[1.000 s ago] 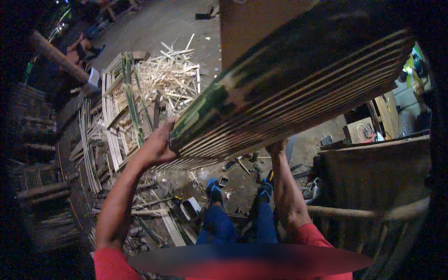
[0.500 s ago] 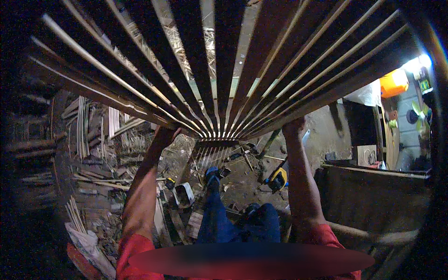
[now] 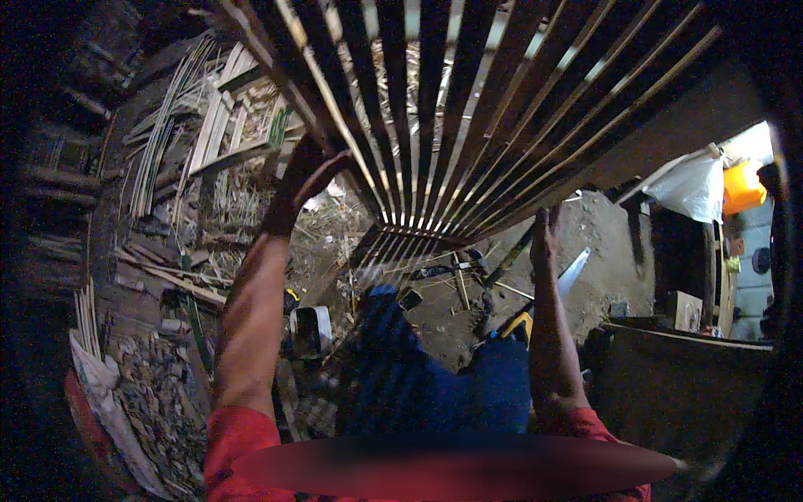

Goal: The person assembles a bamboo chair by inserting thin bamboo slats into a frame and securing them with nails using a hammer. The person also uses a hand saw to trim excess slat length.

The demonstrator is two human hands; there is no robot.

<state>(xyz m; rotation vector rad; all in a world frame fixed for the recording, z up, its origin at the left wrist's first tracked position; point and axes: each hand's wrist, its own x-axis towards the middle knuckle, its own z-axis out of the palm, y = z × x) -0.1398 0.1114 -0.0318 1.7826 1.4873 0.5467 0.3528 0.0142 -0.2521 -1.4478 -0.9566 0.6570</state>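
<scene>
A large dark slatted wooden panel (image 3: 435, 125) stands tilted in front of me, with light showing through the gaps between its slats. My left hand (image 3: 314, 176) grips its left side rail, the fingers hooked around the wood. At the right edge, my right hand (image 3: 545, 234) holds the panel from beside it; its fingertips are partly lost against the dark wood. The panel's narrow-looking low end comes down near my feet. Below my right hand, a handsaw (image 3: 574, 269) with a pale blade lies by my forearm, and a yellow handle (image 3: 519, 326) shows beside my knee.
Wood strips (image 3: 171, 125) and a wooden frame (image 3: 238, 109) lie at the left among shavings. A white container (image 3: 310, 331) stands near my left leg. On the right are a dark bench (image 3: 686, 376), a white plastic bag (image 3: 690, 188) and an orange container (image 3: 743, 186).
The panel has swung and tilted, its left edge shifting rightward in view. My left hand has risen along with that edge. My view has turned slightly and my legs have shifted.
</scene>
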